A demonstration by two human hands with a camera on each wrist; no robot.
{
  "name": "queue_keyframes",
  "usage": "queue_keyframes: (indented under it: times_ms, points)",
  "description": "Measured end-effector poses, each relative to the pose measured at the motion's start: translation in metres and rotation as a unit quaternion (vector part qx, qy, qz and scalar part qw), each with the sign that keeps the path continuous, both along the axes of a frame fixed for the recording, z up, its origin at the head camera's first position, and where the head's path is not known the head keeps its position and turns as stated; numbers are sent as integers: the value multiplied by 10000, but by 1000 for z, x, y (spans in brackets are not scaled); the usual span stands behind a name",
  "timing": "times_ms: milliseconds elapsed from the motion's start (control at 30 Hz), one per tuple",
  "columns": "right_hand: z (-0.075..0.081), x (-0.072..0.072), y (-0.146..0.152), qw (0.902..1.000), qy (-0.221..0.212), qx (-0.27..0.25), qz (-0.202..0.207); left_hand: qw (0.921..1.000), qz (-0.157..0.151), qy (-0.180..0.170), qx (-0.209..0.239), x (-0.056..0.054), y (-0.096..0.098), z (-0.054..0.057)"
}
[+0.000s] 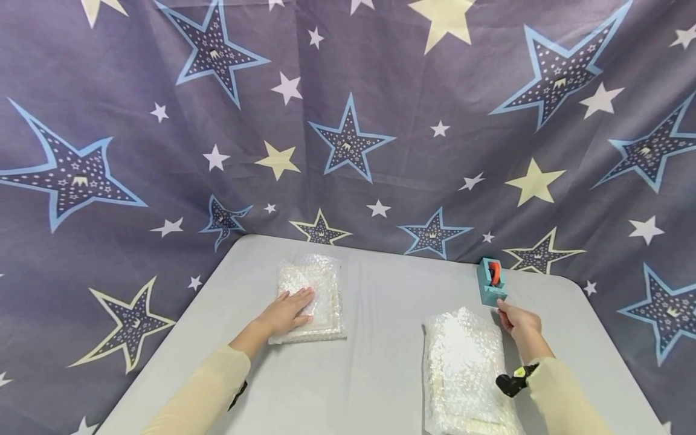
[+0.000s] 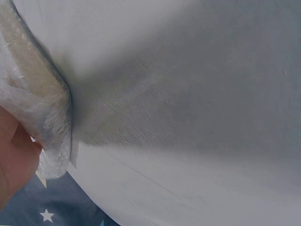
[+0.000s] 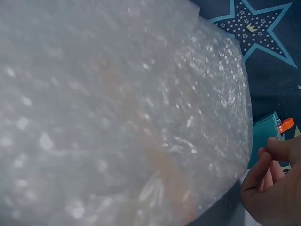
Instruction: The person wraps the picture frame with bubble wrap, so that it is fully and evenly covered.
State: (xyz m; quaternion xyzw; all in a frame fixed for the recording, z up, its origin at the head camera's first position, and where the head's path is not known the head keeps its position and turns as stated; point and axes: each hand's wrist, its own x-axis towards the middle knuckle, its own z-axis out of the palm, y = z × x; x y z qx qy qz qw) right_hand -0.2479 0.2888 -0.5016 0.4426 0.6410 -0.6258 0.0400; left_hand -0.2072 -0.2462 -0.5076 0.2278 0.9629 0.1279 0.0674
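Observation:
A bubble-wrapped flat package (image 1: 326,275) lies on the left part of the table. My left hand (image 1: 288,311) rests on it with the fingers spread out. In the left wrist view, the wrapped package (image 2: 35,70) shows only at the left edge, beside part of the hand (image 2: 16,160). At the back right stands a teal tape dispenser (image 1: 486,290) with an orange-red core. My right hand (image 1: 522,323) pinches the tape at its front end with thumb and index finger. The strip is too small to see clearly. The right wrist view shows those fingers (image 3: 261,176) together before the dispenser (image 3: 264,129).
A larger bubble-wrapped package (image 1: 464,374) lies at the front right, just left of my right forearm; it fills most of the right wrist view. The pale table (image 1: 380,338) meets a star-patterned curtain (image 1: 391,78) along its back and sides.

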Motion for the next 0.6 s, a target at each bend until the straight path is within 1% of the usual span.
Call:
queue_keyframes:
  times_ms: [67, 167, 300, 467, 567, 600]
  points:
    - [-1, 1, 2, 9998, -18, 162, 130, 10000, -18, -3, 4, 0, 1, -1]
    - [1, 1, 3, 9980, -102, 556, 281, 10000, -38, 15, 7, 0, 1, -3]
    - [4, -2, 4, 9927, -281, 1098, 417, 10000, -22, 26, -8, 0, 1, -4]
    - [7, -7, 2, 9861, -511, 1472, 580, 9999, -50, 61, 65, -1, 0, -2]
    - [8, -10, 1, 9801, -560, 1755, 740, 10000, -24, 50, 75, 0, 0, 0]
    - [6, -11, 1, 9790, -491, 1825, 768, 9999, -14, 68, 74, 0, 0, 0]
